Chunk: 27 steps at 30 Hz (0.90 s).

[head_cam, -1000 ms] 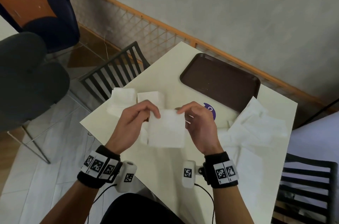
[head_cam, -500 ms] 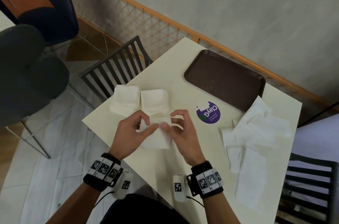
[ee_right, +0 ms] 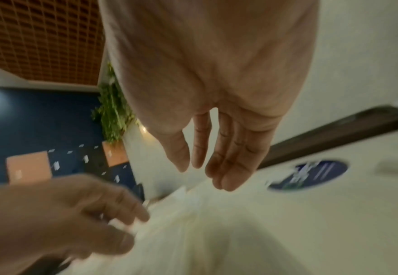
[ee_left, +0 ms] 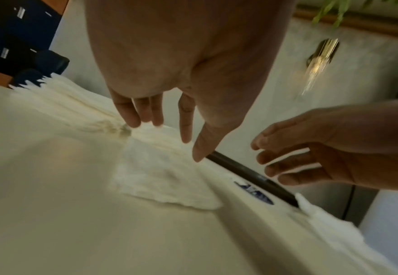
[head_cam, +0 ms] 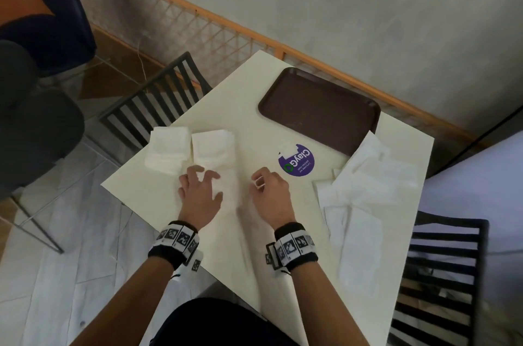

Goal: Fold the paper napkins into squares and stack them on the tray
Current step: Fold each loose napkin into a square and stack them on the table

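Observation:
A folded white napkin (head_cam: pixel 229 188) (ee_left: pixel 162 178) lies flat on the cream table (head_cam: pixel 283 232) in front of me. My left hand (head_cam: pixel 203 175) (ee_left: pixel 165 134) is over its left part with fingers spread and straight; the fingertips (ee_left: pixel 132 121) reach its far edge. My right hand (head_cam: pixel 259 180) (ee_right: pixel 200 173) hovers just right of the napkin, fingers relaxed and holding nothing. Two piles of folded napkins (head_cam: pixel 168 150) (head_cam: pixel 213 147) sit at the table's left edge. The brown tray (head_cam: pixel 319 110) lies bare at the far side.
A loose heap of unfolded napkins (head_cam: pixel 368 184) covers the table's right side, one corner reaching the tray. A round purple sticker (head_cam: pixel 297 160) lies between tray and hands. Black slatted chairs (head_cam: pixel 158 102) (head_cam: pixel 441 275) stand at the left and right table edges.
Both hands held the napkin up, then folded it smaller. Now it lies on the table; the right hand has let go and moved right, the left hand spreads over it.

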{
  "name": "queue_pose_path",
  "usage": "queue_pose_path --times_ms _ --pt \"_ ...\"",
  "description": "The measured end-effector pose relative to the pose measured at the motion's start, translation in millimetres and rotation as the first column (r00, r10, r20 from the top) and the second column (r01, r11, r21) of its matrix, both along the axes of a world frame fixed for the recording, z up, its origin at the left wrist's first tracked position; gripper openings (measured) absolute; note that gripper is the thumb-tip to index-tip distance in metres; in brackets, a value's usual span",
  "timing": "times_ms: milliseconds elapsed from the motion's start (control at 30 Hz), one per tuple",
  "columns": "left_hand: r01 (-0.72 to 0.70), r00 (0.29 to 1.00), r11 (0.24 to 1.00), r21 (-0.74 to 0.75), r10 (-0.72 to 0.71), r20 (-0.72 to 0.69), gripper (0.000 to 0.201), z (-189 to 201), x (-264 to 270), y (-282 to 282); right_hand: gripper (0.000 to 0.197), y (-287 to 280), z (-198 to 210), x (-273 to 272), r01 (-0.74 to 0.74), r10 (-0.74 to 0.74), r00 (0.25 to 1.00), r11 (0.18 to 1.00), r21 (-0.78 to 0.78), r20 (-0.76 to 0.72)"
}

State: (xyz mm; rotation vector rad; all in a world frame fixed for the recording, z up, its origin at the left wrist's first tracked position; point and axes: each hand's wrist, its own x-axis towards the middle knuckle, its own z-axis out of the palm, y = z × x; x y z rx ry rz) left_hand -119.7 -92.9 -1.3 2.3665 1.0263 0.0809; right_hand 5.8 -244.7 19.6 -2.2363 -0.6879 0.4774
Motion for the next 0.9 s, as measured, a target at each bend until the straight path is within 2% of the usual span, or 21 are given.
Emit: queue_pose_path --times_ms 67,133,200,267,300,367,433,500,533,567,667,700,733,767,833,900 --pt "0.080 0.992 0.995 -0.061 -0.074 0.097 0.032 5.4 -1.6 -20.1 0.012 -43.9 9.2 16.9 0.084 -0.087 0.991 0.996 0.035 0.099" --pt "0.172 0.965 0.977 -0.128 -0.140 0.223 0.021 11.3 -1.5 -44.8 0.012 -96.2 14.7 37.2 0.186 -0.183 0.966 0.983 0.000 0.184" --pt "0.218 0.941 0.956 -0.195 -0.153 0.302 0.018 16.2 2.3 -73.8 0.020 -151.6 10.8 57.8 0.302 -0.269 0.937 0.944 -0.131 0.221" --pt "0.235 0.936 0.937 -0.257 -0.147 0.321 0.019 19.8 8.9 -103.1 0.040 -203.7 -2.2 75.6 0.379 -0.319 0.922 0.855 -0.355 0.217" --pt "0.253 0.930 0.930 -0.268 -0.157 0.331 0.020 19.5 12.5 -117.5 0.051 -227.4 -9.0 81.5 0.379 -0.330 0.926 0.807 -0.452 0.185" --pt "0.295 0.921 0.914 -0.277 -0.196 0.336 0.019 16.7 20.8 -145.4 0.062 -262.0 -23.9 93.4 0.322 -0.329 0.940 0.783 -0.532 0.086" --pt "0.335 0.919 0.896 -0.290 -0.243 0.312 0.016 11.0 31.5 -168.8 0.050 -276.9 -29.7 100.6 0.224 -0.249 0.968 0.823 -0.521 0.022" --pt "0.342 0.924 0.882 -0.324 -0.251 0.289 0.014 5.8 42.1 -190.6 0.030 -279.4 -30.9 98.0 0.144 -0.153 0.988 0.886 -0.440 0.016" --pt "0.335 0.927 0.874 -0.351 -0.240 0.288 0.014 4.6 47.1 -201.1 0.021 -278.3 -28.6 92.6 0.118 -0.126 0.992 0.929 -0.350 0.001" --pt "0.329 0.929 0.868 -0.373 -0.226 0.294 0.022 4.4 52.2 -210.7 0.020 -276.6 -22.6 86.4 0.090 -0.099 0.995 0.966 -0.244 -0.023" --pt "0.301 0.936 0.830 -0.469 -0.164 0.311 0.075 7.6 62.8 -226.7 0.034 -268.9 0.2 69.2 -0.020 0.025 0.995 0.998 0.051 -0.095" --pt "0.301 0.931 0.806 -0.509 -0.133 0.340 0.082 10.5 64.8 -228.1 0.034 -265.2 10.0 65.8 -0.038 0.053 0.991 0.991 0.131 -0.120" --pt "0.305 0.922 0.777 -0.550 -0.096 0.376 0.075 15.8 65.7 -227.1 0.034 -261.3 18.7 64.1 -0.023 0.058 0.987 0.975 0.220 -0.152" --pt "0.312 0.908 0.752 -0.580 -0.057 0.414 0.058 21.0 66.2 -224.6 0.033 -256.8 27.8 63.7 0.025 0.039 0.979 0.952 0.306 -0.200" --pt "0.314 0.885 0.749 -0.583 -0.010 0.465 0.020 38.2 66.2 -218.3 0.022 -247.8 43.9 63.7 0.139 0.010 0.945 0.893 0.428 -0.327" --pt "0.303 0.856 0.786 -0.539 0.024 0.517 0.021 56.4 64.7 -209.1 0.022 -238.3 55.2 62.0 0.155 0.056 0.910 0.874 0.461 -0.412"
